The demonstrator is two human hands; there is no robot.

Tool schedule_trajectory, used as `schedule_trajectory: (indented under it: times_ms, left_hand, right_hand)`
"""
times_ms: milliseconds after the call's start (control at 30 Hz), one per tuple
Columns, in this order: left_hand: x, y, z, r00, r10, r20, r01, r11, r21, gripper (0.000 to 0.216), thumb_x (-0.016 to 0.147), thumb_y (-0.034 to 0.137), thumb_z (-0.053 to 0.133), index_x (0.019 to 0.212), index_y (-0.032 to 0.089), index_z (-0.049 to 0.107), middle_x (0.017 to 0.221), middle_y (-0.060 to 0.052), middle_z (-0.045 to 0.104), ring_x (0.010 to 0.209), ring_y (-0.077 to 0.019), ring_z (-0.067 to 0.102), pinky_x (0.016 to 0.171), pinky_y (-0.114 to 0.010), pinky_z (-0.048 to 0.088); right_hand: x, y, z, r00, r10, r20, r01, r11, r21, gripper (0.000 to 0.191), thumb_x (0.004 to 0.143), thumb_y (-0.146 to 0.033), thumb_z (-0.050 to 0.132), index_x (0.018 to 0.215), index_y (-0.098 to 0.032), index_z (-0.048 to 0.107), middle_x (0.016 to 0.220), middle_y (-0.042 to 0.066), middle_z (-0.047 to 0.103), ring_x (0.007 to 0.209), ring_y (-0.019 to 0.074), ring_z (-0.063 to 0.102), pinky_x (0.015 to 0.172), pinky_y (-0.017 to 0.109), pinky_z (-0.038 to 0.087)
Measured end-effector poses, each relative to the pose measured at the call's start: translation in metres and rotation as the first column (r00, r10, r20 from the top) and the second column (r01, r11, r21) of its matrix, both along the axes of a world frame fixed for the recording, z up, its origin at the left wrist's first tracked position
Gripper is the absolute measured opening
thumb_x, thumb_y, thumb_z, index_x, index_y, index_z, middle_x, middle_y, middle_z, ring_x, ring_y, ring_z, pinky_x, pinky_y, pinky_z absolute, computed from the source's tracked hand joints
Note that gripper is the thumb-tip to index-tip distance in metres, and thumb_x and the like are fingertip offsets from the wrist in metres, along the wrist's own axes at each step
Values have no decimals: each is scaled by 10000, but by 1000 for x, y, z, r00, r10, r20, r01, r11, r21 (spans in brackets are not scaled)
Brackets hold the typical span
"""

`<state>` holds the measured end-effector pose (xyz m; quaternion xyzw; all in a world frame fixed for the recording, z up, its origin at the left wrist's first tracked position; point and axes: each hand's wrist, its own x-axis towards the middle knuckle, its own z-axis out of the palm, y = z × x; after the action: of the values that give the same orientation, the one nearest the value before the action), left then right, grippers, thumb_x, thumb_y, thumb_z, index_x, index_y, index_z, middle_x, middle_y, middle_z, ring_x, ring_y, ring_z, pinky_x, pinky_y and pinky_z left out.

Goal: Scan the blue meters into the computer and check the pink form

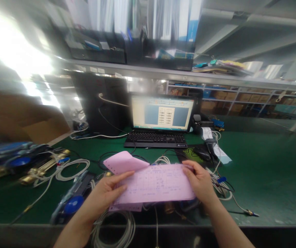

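Coiled white cable is lying at bottom centre, nearest me. I am pinching a pink form at centre frame: my left hand is gripping its left edge, my right hand its right edge. Beyond it, a keyboard and lit monitor are sitting on the green bench.

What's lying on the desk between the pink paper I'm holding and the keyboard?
In the head view, dark and white cables lie on the green mat between the pink paper and the keyboard; a black mouse sits just to the right.
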<state>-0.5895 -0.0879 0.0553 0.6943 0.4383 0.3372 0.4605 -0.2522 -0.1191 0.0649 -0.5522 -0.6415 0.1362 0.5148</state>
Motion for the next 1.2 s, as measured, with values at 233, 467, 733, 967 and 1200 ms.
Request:
schedule_trajectory:
  times_ms: [233, 467, 733, 967, 1200]
  left_hand:
    - [0, -1, 0, 1000, 9, 9, -8, 1000, -9, 457, 820, 434, 604, 1235, 254, 541, 1274, 2, 502, 1116, -235, 469, 1021, -292, 306]
    - [4, -4, 4, 997, -7, 79, 6, 1000, 6, 415, 820, 346, 610, 1212, 218, 565, 1229, -31, 538, 1074, -237, 497, 962, -293, 350]
    - [9, -12, 8, 986, -12, 166, 7, 1000, 30, 415, 783, 258, 620, 1186, 164, 586, 1217, -80, 544, 1071, -254, 515, 931, -299, 388]
    - [5, -6, 1, 986, -28, 163, 29, 1000, 0, 438, 802, 337, 635, 1207, 185, 569, 1238, -61, 531, 1081, -250, 501, 917, -280, 384]
    - [-1, 3, -4, 999, -6, 35, 6, 1000, -21, 476, 806, 459, 608, 1229, 247, 550, 1281, -36, 497, 1113, -274, 481, 1041, -375, 318]
  right_hand:
    - [-1, -1, 1, 1000, -6, -2, 6, 1000, -6, 191, 863, -299, 536, 1015, -225, 625, 943, -4, 632, 814, 160, 576, 756, 251, 448]
    - [1, -2, -2, 1000, -25, 13, 25, 999, -38, 246, 869, -385, 530, 1034, -226, 619, 957, 2, 641, 812, 168, 589, 730, 244, 459]
    - [13, 3, -18, 989, -94, 115, 102, 993, -67, 324, 831, -487, 552, 1059, -270, 630, 992, -20, 656, 877, 182, 610, 665, 218, 466]
    - [2, -1, -4, 997, -53, 50, 54, 998, -22, 277, 858, -414, 526, 1024, -218, 630, 942, 11, 651, 796, 170, 598, 700, 238, 468]
    - [-2, 0, -1, 1000, -10, -17, 10, 1000, -6, 205, 869, -305, 525, 1028, -221, 624, 976, 7, 635, 861, 167, 580, 768, 251, 445]
